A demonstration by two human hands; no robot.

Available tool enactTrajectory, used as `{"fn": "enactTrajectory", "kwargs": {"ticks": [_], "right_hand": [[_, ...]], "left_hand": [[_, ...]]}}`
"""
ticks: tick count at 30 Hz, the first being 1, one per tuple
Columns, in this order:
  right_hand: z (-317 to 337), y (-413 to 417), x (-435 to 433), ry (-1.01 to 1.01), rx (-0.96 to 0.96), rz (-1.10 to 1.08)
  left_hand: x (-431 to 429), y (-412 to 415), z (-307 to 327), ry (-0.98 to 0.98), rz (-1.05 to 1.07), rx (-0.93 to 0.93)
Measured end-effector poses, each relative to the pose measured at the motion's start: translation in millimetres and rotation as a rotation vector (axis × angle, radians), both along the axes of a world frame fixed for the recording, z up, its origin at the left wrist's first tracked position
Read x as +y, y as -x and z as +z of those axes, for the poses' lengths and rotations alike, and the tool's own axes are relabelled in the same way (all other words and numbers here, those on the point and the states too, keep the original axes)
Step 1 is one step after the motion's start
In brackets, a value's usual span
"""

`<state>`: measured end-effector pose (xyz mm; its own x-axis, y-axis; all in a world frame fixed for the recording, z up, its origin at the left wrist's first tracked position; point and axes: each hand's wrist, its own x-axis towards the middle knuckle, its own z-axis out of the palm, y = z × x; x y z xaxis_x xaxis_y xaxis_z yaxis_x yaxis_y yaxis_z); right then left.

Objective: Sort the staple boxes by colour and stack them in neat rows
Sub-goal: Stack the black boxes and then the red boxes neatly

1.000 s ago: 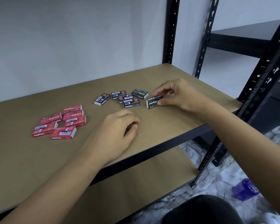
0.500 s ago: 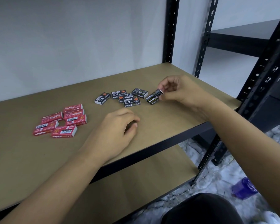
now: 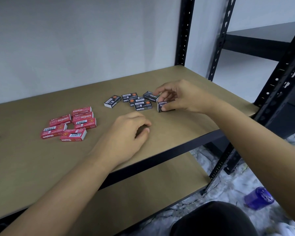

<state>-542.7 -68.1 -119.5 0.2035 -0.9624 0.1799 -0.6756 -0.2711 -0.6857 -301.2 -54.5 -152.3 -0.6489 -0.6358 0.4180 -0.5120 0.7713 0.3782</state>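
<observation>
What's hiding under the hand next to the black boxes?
A black staple box, pinched by the right hand on the brown shelf. The hand covers the box's right end, so that part cannot be seen.

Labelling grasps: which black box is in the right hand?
The rightmost black box, pinched between the thumb and fingers of the right hand. The others lie on the shelf to its left.

Fig.: dim, cool, diffuse light; soft shadow under left hand (image 3: 126,135) on shelf board (image 3: 24,167). Wide-angle distortion bends rack uprights (image 3: 286,74) at rt edge. Right hand (image 3: 184,97) & black box (image 3: 166,106) slightly motion-blurred; floor (image 3: 228,184) soft.
</observation>
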Motion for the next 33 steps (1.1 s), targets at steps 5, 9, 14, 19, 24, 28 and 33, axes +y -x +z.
{"fn": "enactTrajectory", "kwargs": {"ticks": [5, 9, 14, 19, 24, 28, 33], "right_hand": [[2, 15, 9, 0.031, -0.007, -0.040], [0, 10, 10, 0.014, -0.071, -0.035], [-2, 8, 9, 0.024, -0.062, -0.032], [-4, 11, 10, 0.041, -0.051, -0.037], [-9, 13, 11, 0.039, -0.082, -0.037], [-12, 19, 18, 0.097, -0.258, -0.105], [-23, 22, 34, 0.172, -0.022, -0.263]], "left_hand": [[3, -10, 4, -0.017, 0.010, -0.037], [2, -16, 5, -0.020, 0.016, -0.051], [3, -17, 5, -0.018, 0.032, -0.045], [5, -17, 4, -0.031, 0.038, -0.037], [6, -17, 5, -0.038, 0.039, -0.031], [3, -16, 6, -0.038, 0.045, -0.058], [-22, -2, 21, 0.042, 0.140, -0.042]]}}
